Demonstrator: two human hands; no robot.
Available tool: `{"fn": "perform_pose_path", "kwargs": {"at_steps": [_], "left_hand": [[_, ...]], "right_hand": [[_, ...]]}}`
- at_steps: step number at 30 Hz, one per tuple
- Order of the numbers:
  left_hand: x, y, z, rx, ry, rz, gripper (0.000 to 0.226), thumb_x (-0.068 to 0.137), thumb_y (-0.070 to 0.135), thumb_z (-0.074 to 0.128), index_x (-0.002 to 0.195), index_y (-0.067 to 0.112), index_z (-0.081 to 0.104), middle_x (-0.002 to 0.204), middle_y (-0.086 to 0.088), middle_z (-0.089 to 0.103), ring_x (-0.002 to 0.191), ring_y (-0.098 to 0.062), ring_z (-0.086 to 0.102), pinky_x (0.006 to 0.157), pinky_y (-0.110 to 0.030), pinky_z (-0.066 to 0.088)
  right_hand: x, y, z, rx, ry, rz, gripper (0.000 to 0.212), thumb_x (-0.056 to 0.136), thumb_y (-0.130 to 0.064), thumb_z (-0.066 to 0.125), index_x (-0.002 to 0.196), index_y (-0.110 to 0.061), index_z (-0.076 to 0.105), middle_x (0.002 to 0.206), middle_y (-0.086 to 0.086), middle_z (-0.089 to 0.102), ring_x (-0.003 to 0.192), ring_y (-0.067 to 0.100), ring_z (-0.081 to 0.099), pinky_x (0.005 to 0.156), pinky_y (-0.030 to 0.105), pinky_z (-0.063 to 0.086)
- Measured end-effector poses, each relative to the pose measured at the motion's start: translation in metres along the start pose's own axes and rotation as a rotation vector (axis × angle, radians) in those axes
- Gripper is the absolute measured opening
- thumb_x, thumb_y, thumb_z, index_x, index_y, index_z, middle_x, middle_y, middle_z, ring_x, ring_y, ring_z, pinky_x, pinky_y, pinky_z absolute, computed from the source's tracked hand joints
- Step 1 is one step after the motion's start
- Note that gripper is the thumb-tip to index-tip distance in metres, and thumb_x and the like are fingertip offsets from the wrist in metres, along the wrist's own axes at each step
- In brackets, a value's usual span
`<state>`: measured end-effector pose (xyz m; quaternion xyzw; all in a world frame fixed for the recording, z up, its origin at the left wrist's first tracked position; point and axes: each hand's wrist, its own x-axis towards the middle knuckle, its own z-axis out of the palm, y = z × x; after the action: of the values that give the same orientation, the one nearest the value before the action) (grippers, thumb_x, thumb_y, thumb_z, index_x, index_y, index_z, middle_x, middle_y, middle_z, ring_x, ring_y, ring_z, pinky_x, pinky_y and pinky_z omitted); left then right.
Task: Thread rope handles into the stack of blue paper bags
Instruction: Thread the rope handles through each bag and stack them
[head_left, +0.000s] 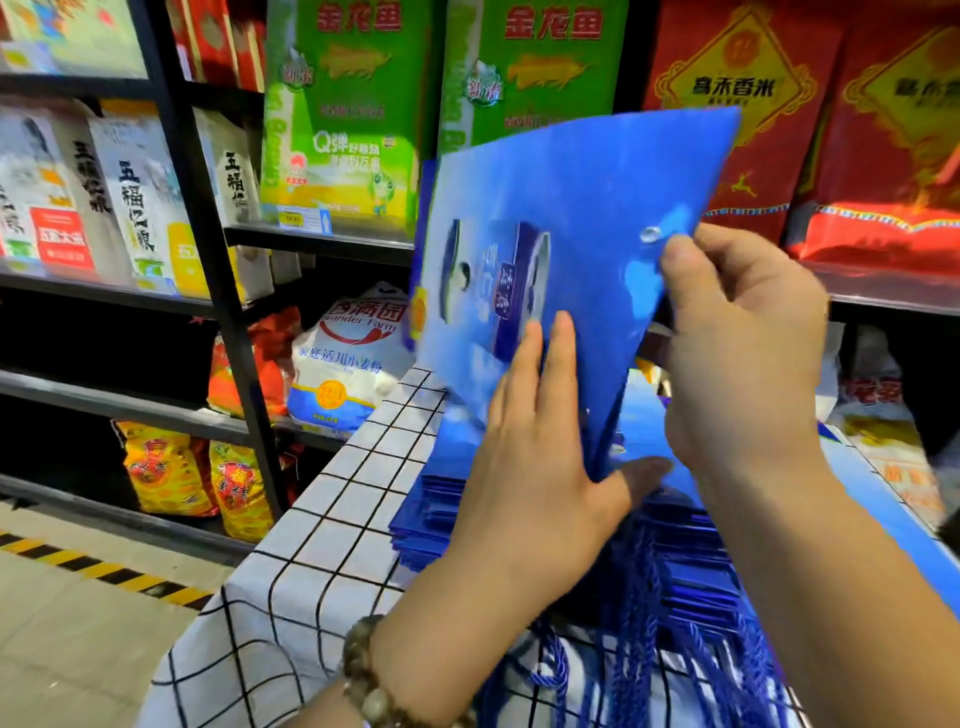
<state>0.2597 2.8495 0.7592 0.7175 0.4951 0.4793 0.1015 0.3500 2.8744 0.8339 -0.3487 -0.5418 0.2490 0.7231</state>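
head view / bag: one blue bag (571, 197) is up off the stack of blue bags (436, 514), tilted, printed face toward me, mouth edge at the right.
left hand: my left hand (530, 441) pinches the bag low down. Fingers (563, 353) lie flat on the print, thumb behind the lower edge.
right hand: my right hand (743, 343) grips the mouth edge, thumb just beside the metal eyelet (650, 234), other fingers curled behind the paper. Can't tell if a rope end is in there.
ropes: blue rope handles (649, 613) sit in a loose bundle below my wrists, trailing over the near edge of the checked surface (322, 530), right by the stack.
stack: lies flat on the surface.
step: looks like lining up the eyelet before feeding. No rope shows through it yet.
how: keep the left pinch as anchor so the paper doesn't flex. Keep the thumb beside the eyelet, not over it. Take one rope only, lead with its tip, push straight through the hole.
risk: the bundle looks tangle-prone, and glossy paper may crease under a hard thumb.
background: shelves of rice and flour sacks (353, 364).
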Motion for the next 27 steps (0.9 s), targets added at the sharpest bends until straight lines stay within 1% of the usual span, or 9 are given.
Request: {"fn": "perform_pose_path", "kwargs": {"at_steps": [2,5,8,10,14,17,21,24,27], "left_hand": [[0.007,-0.004,-0.008,0.139,0.002,0.043,0.084,0.074,0.051,0.047,0.145,0.034,0.004,0.156,0.003,0.01,0.142,-0.012,0.01,0.107,-0.014,0.004],[0.015,-0.018,-0.027,0.254,-0.171,0.126,0.07,0.078,0.033,0.038,0.145,0.032,0.018,0.155,0.004,0.016,0.142,-0.011,0.015,0.11,-0.016,0.006],[0.018,-0.032,-0.038,0.286,-0.325,0.153,0.056,0.087,0.027,0.044,0.142,0.032,0.032,0.148,0.007,0.034,0.136,-0.011,0.032,0.11,-0.02,0.023],[0.018,-0.036,-0.042,0.325,-0.425,0.141,0.049,0.092,0.028,0.048,0.138,0.037,0.037,0.143,0.011,0.042,0.13,-0.013,0.04,0.102,-0.023,0.034],[0.019,-0.042,-0.049,0.309,-0.543,0.115,0.049,0.091,0.027,0.053,0.135,0.043,0.039,0.141,0.017,0.042,0.126,-0.006,0.041,0.096,-0.015,0.032],[0.019,-0.046,-0.05,0.401,-0.635,0.108,0.047,0.091,0.033,0.052,0.134,0.047,0.038,0.142,0.019,0.042,0.129,-0.006,0.039,0.102,-0.022,0.033],[0.02,-0.042,-0.051,0.418,-0.618,0.104,0.048,0.09,0.034,0.053,0.133,0.047,0.039,0.14,0.02,0.043,0.128,-0.006,0.04,0.102,-0.026,0.035],[0.017,-0.037,-0.055,0.414,-0.564,0.121,0.053,0.087,0.037,0.056,0.137,0.042,0.037,0.141,0.02,0.041,0.127,-0.003,0.038,0.103,-0.023,0.031],[0.006,-0.04,-0.063,0.596,-0.467,0.087,0.072,0.083,0.051,0.056,0.143,0.041,0.018,0.15,0.018,0.025,0.134,-0.003,0.026,0.108,-0.022,0.021]], "right_hand": [[-0.003,0.0,-0.008,0.169,-0.014,0.188,0.021,0.091,-0.005,0.046,0.108,-0.004,0.059,0.08,0.006,0.065,0.066,0.015,0.063,0.05,0.028,0.053],[-0.012,0.004,-0.03,0.039,-0.073,0.269,0.026,0.088,-0.002,0.051,0.114,-0.004,0.052,0.083,0.007,0.065,0.06,0.016,0.067,0.042,0.025,0.05],[-0.014,0.008,-0.05,-0.165,-0.175,0.354,0.008,0.084,-0.008,0.061,0.09,-0.007,0.056,0.06,0.001,0.064,0.041,0.015,0.06,0.032,0.021,0.042],[-0.014,0.009,-0.061,-0.287,-0.217,0.386,0.017,0.084,-0.01,0.062,0.072,-0.009,0.051,0.047,0.001,0.06,0.032,0.013,0.054,0.029,0.019,0.036],[-0.012,0.005,-0.076,-0.553,-0.288,0.326,0.029,0.082,-0.022,0.063,0.058,-0.007,0.056,0.04,0.007,0.056,0.028,0.012,0.05,0.03,0.016,0.032],[-0.008,-0.007,-0.082,-0.726,-0.335,0.137,0.033,0.073,-0.045,0.066,0.057,-0.016,0.064,0.041,0.004,0.057,0.028,0.01,0.045,0.034,0.013,0.031],[-0.011,-0.007,-0.065,-0.906,-0.506,-0.026,0.02,0.068,-0.049,0.059,0.056,-0.033,0.061,0.057,-0.014,0.063,0.059,0.004,0.057,0.057,0.02,0.041],[-0.018,0.018,-0.049,-1.012,-0.748,0.015,0.015,0.075,-0.046,0.057,0.079,-0.036,0.068,0.086,-0.015,0.069,0.087,0.007,0.06,0.079,0.033,0.048],[-0.022,0.036,-0.045,-1.067,-0.817,0.089,0.017,0.082,-0.045,0.057,0.086,-0.034,0.069,0.093,-0.011,0.07,0.092,0.012,0.06,0.082,0.036,0.049]]}}
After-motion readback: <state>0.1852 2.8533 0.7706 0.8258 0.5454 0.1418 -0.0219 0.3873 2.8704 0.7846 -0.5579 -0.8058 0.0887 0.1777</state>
